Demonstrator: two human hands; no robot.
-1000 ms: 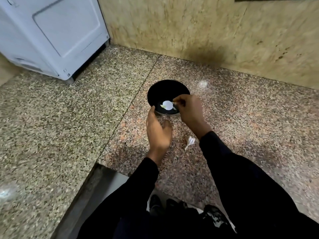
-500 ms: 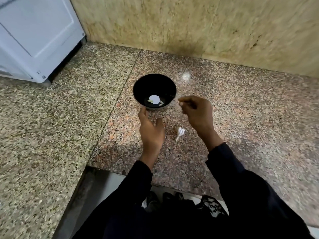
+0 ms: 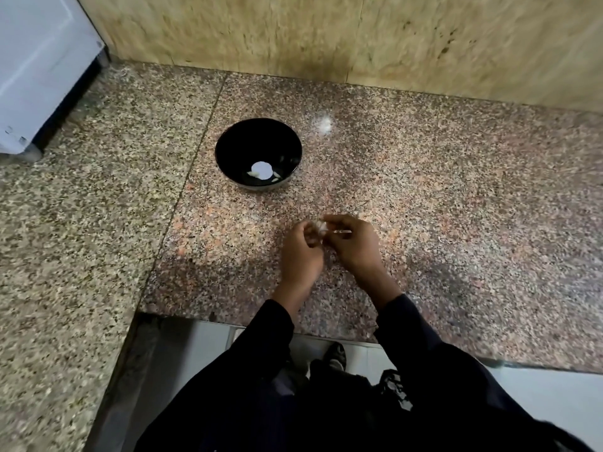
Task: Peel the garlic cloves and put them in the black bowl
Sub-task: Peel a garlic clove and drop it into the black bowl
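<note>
The black bowl [image 3: 258, 154] stands on the granite counter [image 3: 424, 207], with pale peeled cloves [image 3: 275, 175] at its bottom beside a round white glare spot. Nearer the counter's front edge, my left hand [image 3: 301, 254] and my right hand [image 3: 354, 244] meet, fingers curled. Between their fingertips they pinch a small white garlic clove [image 3: 320, 227], held just above the counter. Much of the clove is hidden by the fingers and blurred by motion.
A white appliance [image 3: 36, 70] stands at the back left corner. A beige stone wall [image 3: 359, 37] runs along the back. The counter is L-shaped; its front edge [image 3: 261, 322] drops to a tiled floor where my dark clothing and shoes show.
Both hands drew back from the bowl toward me. The clove that lay on the counter between them is now pinched by both hands.
</note>
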